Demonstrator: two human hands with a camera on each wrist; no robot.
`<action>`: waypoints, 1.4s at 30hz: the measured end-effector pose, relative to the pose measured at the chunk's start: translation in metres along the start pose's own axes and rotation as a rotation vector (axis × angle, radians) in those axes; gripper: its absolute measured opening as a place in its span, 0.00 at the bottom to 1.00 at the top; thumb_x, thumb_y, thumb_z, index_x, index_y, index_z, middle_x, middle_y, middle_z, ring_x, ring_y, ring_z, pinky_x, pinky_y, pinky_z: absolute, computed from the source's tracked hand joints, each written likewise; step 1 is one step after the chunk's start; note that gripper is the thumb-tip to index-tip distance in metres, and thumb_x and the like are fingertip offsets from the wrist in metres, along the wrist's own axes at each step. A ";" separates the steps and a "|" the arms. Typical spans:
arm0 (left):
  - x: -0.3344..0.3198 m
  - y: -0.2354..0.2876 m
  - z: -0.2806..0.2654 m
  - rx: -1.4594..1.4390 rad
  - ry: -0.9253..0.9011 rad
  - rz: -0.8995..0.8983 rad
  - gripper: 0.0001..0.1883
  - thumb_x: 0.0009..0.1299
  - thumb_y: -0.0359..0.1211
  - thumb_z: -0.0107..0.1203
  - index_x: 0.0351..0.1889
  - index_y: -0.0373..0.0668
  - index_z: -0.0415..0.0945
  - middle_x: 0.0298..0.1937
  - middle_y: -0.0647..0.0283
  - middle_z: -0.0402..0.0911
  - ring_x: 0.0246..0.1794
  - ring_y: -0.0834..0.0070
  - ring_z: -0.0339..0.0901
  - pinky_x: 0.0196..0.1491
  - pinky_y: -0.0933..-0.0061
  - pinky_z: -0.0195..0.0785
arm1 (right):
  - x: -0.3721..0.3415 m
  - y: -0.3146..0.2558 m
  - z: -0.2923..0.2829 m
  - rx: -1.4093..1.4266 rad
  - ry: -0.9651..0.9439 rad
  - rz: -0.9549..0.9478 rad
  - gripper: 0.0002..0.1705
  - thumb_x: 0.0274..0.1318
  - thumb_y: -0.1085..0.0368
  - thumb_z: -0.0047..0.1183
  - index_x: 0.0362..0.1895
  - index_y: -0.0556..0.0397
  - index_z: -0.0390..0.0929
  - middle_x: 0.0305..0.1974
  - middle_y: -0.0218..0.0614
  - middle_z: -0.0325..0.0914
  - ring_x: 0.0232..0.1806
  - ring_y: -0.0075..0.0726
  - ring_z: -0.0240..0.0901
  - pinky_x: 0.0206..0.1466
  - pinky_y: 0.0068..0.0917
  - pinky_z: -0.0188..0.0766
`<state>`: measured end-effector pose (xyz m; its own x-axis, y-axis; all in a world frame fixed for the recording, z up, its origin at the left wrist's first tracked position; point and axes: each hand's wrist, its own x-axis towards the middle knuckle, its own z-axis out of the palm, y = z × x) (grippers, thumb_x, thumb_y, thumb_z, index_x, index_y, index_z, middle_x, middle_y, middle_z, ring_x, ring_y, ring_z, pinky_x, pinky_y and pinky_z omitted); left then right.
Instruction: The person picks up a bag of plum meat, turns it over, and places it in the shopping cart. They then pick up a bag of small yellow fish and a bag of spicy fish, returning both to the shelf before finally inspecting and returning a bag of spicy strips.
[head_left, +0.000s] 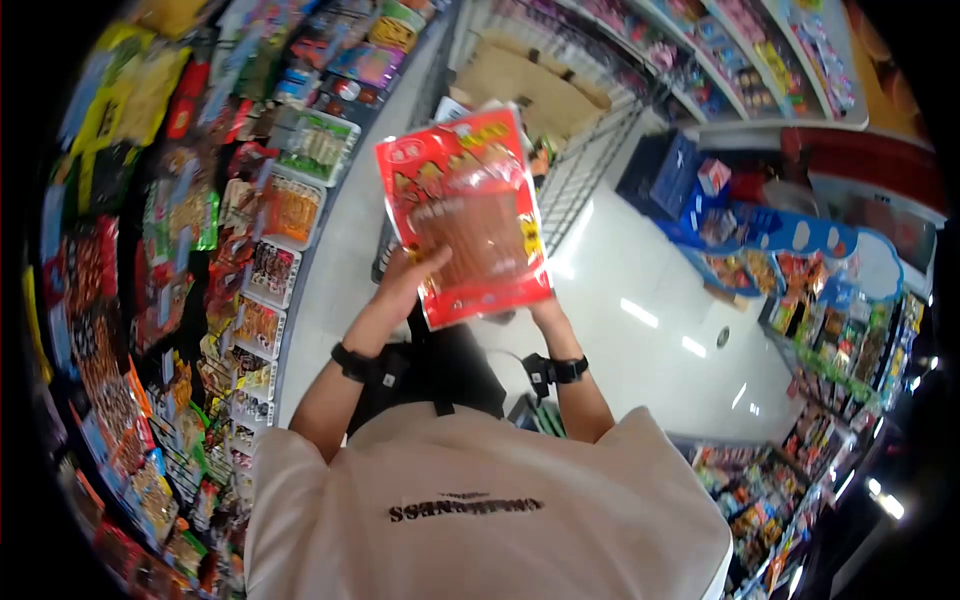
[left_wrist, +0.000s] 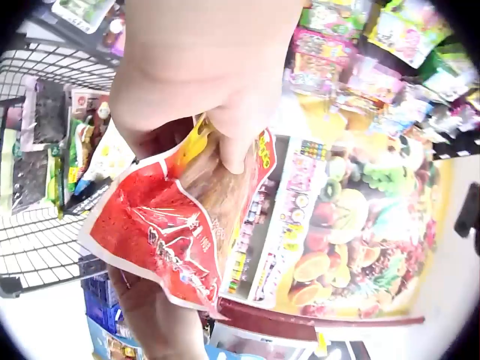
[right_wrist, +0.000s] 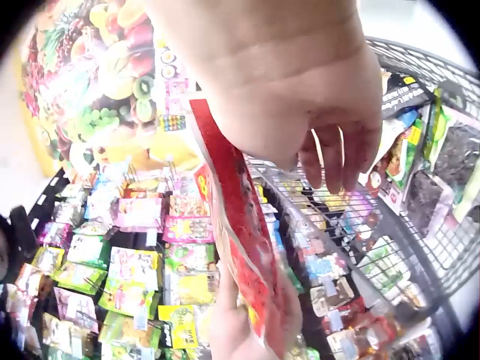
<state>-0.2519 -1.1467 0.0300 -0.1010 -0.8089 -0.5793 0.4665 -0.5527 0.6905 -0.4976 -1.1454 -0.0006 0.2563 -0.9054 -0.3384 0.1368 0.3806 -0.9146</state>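
Note:
A red plastic snack pack (head_left: 470,215) with yellow print and a clear window showing brown contents is held up in front of the torso. My left hand (head_left: 402,288) grips its lower left edge, thumb over the front; the left wrist view shows that thumb pressed on the window, fingers behind. At the lower right corner is my right hand (head_left: 546,312), mostly hidden by the pack. In the right wrist view, the right hand (right_wrist: 300,97) lies against the pack's edge, its fingers (right_wrist: 330,161) extended loosely behind the pack; its thumb is hidden.
A wire shopping cart (head_left: 585,165) stands just ahead, with a brown item (head_left: 530,90) and several packs inside. Shelves of packaged snacks (head_left: 150,300) run along the left. A blue display stand (head_left: 800,240) is across the aisle floor (head_left: 650,330) on the right.

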 end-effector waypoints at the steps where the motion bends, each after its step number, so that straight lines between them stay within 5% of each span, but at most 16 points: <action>1: -0.015 0.002 -0.001 0.020 0.015 0.115 0.25 0.67 0.35 0.65 0.60 0.36 0.73 0.50 0.64 0.82 0.49 0.77 0.78 0.50 0.74 0.72 | 0.000 -0.011 0.004 0.149 -0.004 0.120 0.30 0.66 0.56 0.47 0.69 0.54 0.62 0.58 0.43 0.74 0.56 0.40 0.74 0.58 0.39 0.74; 3: -0.069 0.005 -0.015 -0.012 0.019 0.072 0.25 0.67 0.34 0.65 0.60 0.35 0.73 0.49 0.63 0.82 0.48 0.77 0.79 0.51 0.73 0.72 | -0.015 -0.033 0.017 0.364 0.041 0.416 0.34 0.72 0.43 0.37 0.68 0.57 0.63 0.62 0.45 0.72 0.61 0.43 0.71 0.63 0.43 0.70; 4: -0.087 0.013 -0.024 -0.027 0.019 0.094 0.25 0.66 0.34 0.66 0.60 0.35 0.73 0.49 0.63 0.82 0.47 0.77 0.79 0.51 0.73 0.72 | -0.011 -0.049 0.038 0.232 0.040 0.387 0.41 0.71 0.34 0.32 0.67 0.58 0.64 0.62 0.50 0.72 0.61 0.49 0.72 0.64 0.48 0.68; 5: -0.112 0.013 -0.038 0.052 -0.006 0.147 0.25 0.68 0.33 0.64 0.61 0.37 0.71 0.55 0.62 0.79 0.55 0.75 0.76 0.58 0.69 0.67 | -0.012 -0.050 0.057 0.336 -0.063 0.266 0.41 0.72 0.35 0.31 0.67 0.60 0.64 0.64 0.49 0.70 0.64 0.48 0.68 0.68 0.47 0.63; 6: -0.139 0.009 -0.047 0.074 0.077 0.269 0.24 0.67 0.32 0.64 0.59 0.36 0.72 0.53 0.63 0.80 0.52 0.76 0.77 0.54 0.71 0.70 | -0.019 -0.050 0.074 0.441 -0.170 0.163 0.42 0.72 0.35 0.30 0.67 0.62 0.63 0.66 0.48 0.68 0.68 0.46 0.65 0.72 0.45 0.58; 7: -0.166 0.004 -0.058 0.036 0.120 0.327 0.23 0.66 0.31 0.65 0.58 0.35 0.73 0.51 0.62 0.81 0.49 0.77 0.78 0.52 0.72 0.71 | -0.032 -0.059 0.097 0.483 -0.337 0.095 0.38 0.72 0.42 0.40 0.67 0.63 0.62 0.68 0.45 0.65 0.72 0.43 0.58 0.75 0.41 0.53; 10: -0.258 -0.033 -0.090 -0.003 0.259 0.438 0.22 0.66 0.31 0.65 0.57 0.35 0.74 0.48 0.63 0.82 0.47 0.77 0.79 0.50 0.73 0.73 | -0.077 -0.059 0.157 0.154 -0.657 0.010 0.40 0.68 0.44 0.50 0.71 0.60 0.58 0.67 0.39 0.68 0.68 0.36 0.64 0.72 0.36 0.58; 11: -0.288 -0.045 -0.105 -0.001 0.306 0.474 0.22 0.66 0.30 0.65 0.57 0.35 0.74 0.47 0.63 0.83 0.46 0.77 0.80 0.50 0.73 0.73 | -0.099 -0.058 0.180 0.110 -0.708 0.138 0.38 0.66 0.52 0.55 0.71 0.61 0.59 0.66 0.37 0.69 0.67 0.33 0.65 0.71 0.34 0.58; 14: -0.404 -0.078 -0.122 -0.118 0.450 0.553 0.20 0.67 0.32 0.66 0.55 0.36 0.76 0.46 0.64 0.83 0.45 0.78 0.80 0.49 0.73 0.74 | -0.171 -0.043 0.253 -0.183 -0.805 0.109 0.29 0.61 0.68 0.59 0.65 0.56 0.68 0.58 0.36 0.76 0.58 0.31 0.73 0.61 0.30 0.70; 20: -0.554 -0.138 -0.154 -0.244 0.730 0.749 0.22 0.67 0.31 0.65 0.56 0.34 0.75 0.49 0.63 0.82 0.48 0.79 0.78 0.52 0.72 0.72 | -0.272 -0.015 0.373 -0.331 -1.054 0.131 0.17 0.62 0.66 0.60 0.54 0.58 0.78 0.46 0.30 0.82 0.43 0.20 0.76 0.43 0.22 0.73; 24: -0.628 -0.168 -0.174 -0.287 0.928 0.845 0.22 0.68 0.32 0.64 0.57 0.35 0.75 0.49 0.63 0.82 0.48 0.80 0.76 0.52 0.73 0.72 | -0.307 0.025 0.439 -0.497 -1.191 0.126 0.16 0.62 0.61 0.61 0.50 0.56 0.79 0.41 0.25 0.79 0.39 0.18 0.72 0.42 0.22 0.70; 28: -0.693 -0.202 -0.205 -0.300 1.099 0.697 0.23 0.69 0.36 0.63 0.58 0.35 0.74 0.47 0.62 0.83 0.48 0.79 0.77 0.50 0.72 0.73 | -0.379 0.049 0.525 -0.525 -1.290 0.037 0.15 0.64 0.58 0.59 0.48 0.55 0.80 0.39 0.23 0.78 0.41 0.18 0.71 0.46 0.24 0.68; 32: -0.759 -0.228 -0.231 -0.303 1.407 0.806 0.25 0.69 0.40 0.63 0.59 0.35 0.73 0.48 0.60 0.82 0.47 0.75 0.79 0.51 0.68 0.75 | -0.449 0.084 0.607 -0.504 -1.459 0.143 0.15 0.64 0.57 0.59 0.47 0.54 0.81 0.41 0.23 0.78 0.43 0.17 0.68 0.48 0.24 0.65; 35: -0.823 -0.251 -0.247 -0.381 1.518 0.698 0.27 0.70 0.39 0.63 0.61 0.35 0.70 0.50 0.61 0.81 0.48 0.77 0.78 0.49 0.72 0.75 | -0.498 0.151 0.669 -0.441 -1.657 0.143 0.14 0.65 0.56 0.58 0.45 0.53 0.81 0.35 0.21 0.78 0.37 0.15 0.68 0.41 0.22 0.65; 39: -0.881 -0.283 -0.251 -0.528 1.723 0.783 0.22 0.70 0.38 0.63 0.57 0.34 0.75 0.45 0.64 0.83 0.42 0.80 0.78 0.44 0.74 0.75 | -0.571 0.184 0.728 -0.595 -1.956 0.205 0.16 0.65 0.54 0.58 0.45 0.54 0.82 0.34 0.21 0.78 0.33 0.14 0.68 0.37 0.23 0.67; 42: -0.913 -0.308 -0.253 -0.600 1.888 0.661 0.15 0.70 0.36 0.62 0.48 0.36 0.79 0.34 0.70 0.81 0.32 0.84 0.76 0.33 0.77 0.71 | -0.622 0.212 0.760 -0.641 -2.120 0.295 0.16 0.66 0.54 0.57 0.41 0.55 0.83 0.30 0.20 0.77 0.31 0.14 0.67 0.36 0.22 0.66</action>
<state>-0.0815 -0.1872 0.2361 0.7945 0.5475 -0.2625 0.2499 0.0992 0.9632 0.0991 -0.3583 0.1845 0.6077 0.7730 -0.1821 -0.2090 -0.0655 -0.9757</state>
